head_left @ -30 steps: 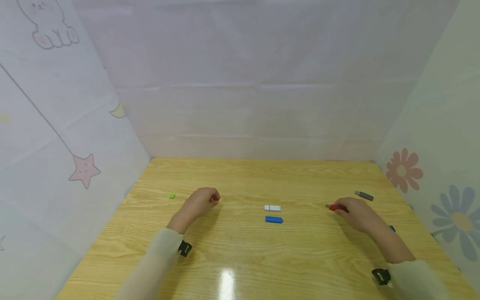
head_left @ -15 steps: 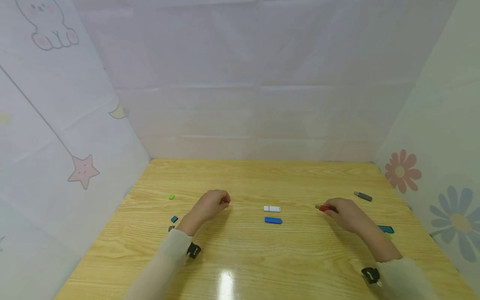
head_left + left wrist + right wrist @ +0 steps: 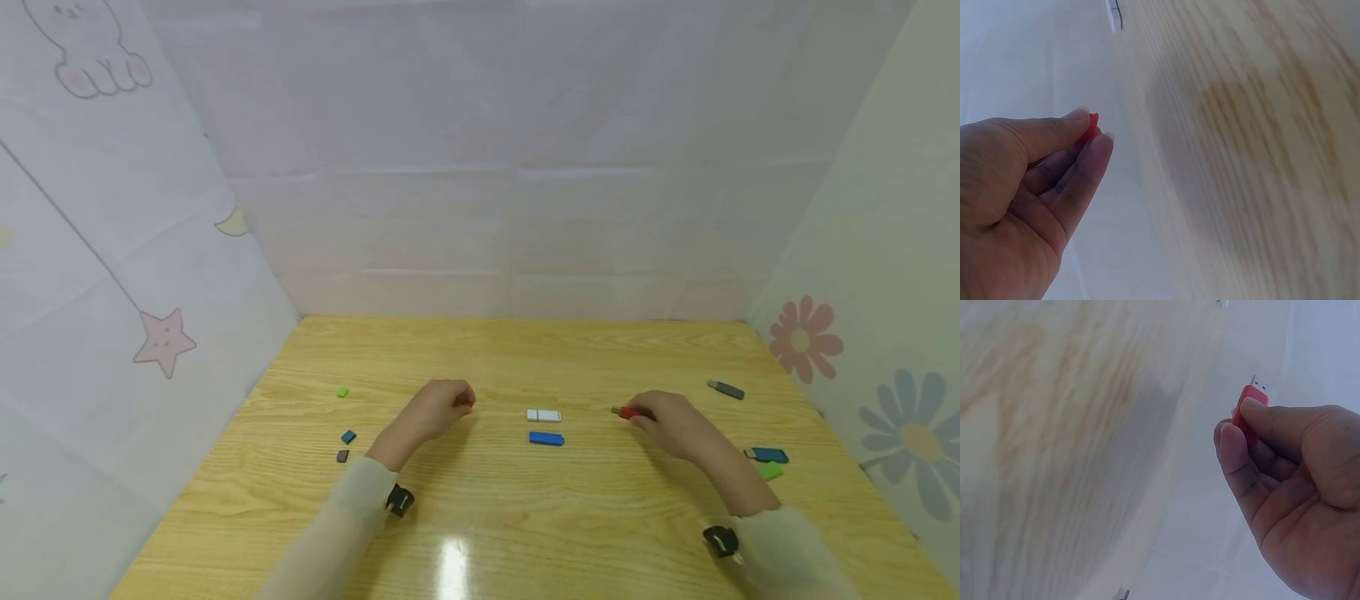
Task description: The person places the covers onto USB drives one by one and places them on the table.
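My left hand (image 3: 437, 408) pinches a small red cap (image 3: 1091, 127) between thumb and fingertips, with most of the cap hidden by the fingers. Over on the right, my right hand (image 3: 670, 421) grips a red USB stick (image 3: 1251, 412) whose bare metal plug (image 3: 1260, 384) points left, toward the other hand. Both hands are held above the wooden table. Between them lie a white USB stick (image 3: 543, 416) and, just nearer to me, a blue USB stick (image 3: 546, 438), each with its cap on.
At the left lie three loose caps: green (image 3: 342, 392), blue (image 3: 348, 437) and grey (image 3: 342, 456). Uncapped sticks lie at the right: a grey one (image 3: 727, 390), a teal one (image 3: 768, 455) and a green one (image 3: 770, 471). Fabric walls (image 3: 510, 242) enclose the wooden table (image 3: 517, 358).
My left hand has moved right with the red cap, and my right hand left with the red USB stick, narrowing the gap. Caps and sticks behind the forearms have come into view.
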{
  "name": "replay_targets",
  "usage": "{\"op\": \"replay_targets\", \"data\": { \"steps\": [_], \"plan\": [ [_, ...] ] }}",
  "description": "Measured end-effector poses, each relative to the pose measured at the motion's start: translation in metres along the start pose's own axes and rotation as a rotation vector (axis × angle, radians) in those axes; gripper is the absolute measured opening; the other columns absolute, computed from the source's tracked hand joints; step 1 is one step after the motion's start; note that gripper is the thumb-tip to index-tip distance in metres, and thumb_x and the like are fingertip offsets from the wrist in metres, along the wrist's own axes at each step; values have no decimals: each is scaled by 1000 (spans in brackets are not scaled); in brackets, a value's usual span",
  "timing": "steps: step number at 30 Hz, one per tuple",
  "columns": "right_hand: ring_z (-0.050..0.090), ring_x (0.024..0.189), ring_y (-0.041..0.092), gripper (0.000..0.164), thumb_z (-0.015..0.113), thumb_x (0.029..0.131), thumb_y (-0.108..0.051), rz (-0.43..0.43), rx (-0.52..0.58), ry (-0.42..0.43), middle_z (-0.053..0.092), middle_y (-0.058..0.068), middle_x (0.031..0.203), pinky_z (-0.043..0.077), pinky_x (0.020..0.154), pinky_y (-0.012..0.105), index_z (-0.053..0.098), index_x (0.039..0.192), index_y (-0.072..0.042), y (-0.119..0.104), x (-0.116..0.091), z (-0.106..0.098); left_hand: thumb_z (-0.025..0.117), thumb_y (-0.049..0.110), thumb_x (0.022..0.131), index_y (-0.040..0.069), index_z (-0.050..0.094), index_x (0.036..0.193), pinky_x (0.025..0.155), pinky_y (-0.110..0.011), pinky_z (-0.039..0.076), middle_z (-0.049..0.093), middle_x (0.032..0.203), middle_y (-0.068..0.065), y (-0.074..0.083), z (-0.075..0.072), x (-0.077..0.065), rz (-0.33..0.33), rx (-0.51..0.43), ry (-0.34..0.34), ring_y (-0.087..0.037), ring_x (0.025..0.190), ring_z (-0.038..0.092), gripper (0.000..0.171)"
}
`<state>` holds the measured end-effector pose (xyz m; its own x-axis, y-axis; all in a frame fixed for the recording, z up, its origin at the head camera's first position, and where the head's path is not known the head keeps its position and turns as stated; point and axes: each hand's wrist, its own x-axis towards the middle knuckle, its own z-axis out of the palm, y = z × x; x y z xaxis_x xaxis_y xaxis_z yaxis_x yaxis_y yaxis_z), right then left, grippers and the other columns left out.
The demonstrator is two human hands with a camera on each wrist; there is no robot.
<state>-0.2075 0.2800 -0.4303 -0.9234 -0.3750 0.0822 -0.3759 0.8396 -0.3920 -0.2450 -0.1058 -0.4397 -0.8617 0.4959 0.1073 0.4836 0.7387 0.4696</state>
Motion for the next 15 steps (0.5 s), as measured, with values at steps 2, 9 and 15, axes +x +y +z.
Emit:
{"op": "replay_targets", "data": {
  "steps": [2, 9, 15],
  "plan": [
    [56, 72, 13, 10, 64, 86, -7, 1, -7, 2, 65, 3, 86, 48, 63, 32, 68, 96, -5, -2, 3, 1, 64, 14, 89, 8, 65, 101, 73, -26, 51, 66, 93, 3, 3, 1, 1, 6, -8, -3, -11, 84, 61, 13],
    [55, 72, 12, 10, 64, 87, -8, -3, -1, -2, 65, 3, 87, 48, 63, 33, 68, 96, -6, -10, 10, 6, 64, 13, 89, 8, 66, 99, 73, -25, 51, 66, 90, 3, 12, 7, 8, 33, -7, 3, -10, 83, 61, 12],
    [56, 73, 13, 10, 64, 87, -9, -17, -1, 2, 65, 2, 87, 48, 64, 33, 68, 96, -7, -17, 13, 8, 64, 15, 89, 10, 66, 99, 73, -23, 50, 66, 90, 5, 17, 13, 12, 29, -10, -10, -7, 83, 60, 11]
  ]
}}
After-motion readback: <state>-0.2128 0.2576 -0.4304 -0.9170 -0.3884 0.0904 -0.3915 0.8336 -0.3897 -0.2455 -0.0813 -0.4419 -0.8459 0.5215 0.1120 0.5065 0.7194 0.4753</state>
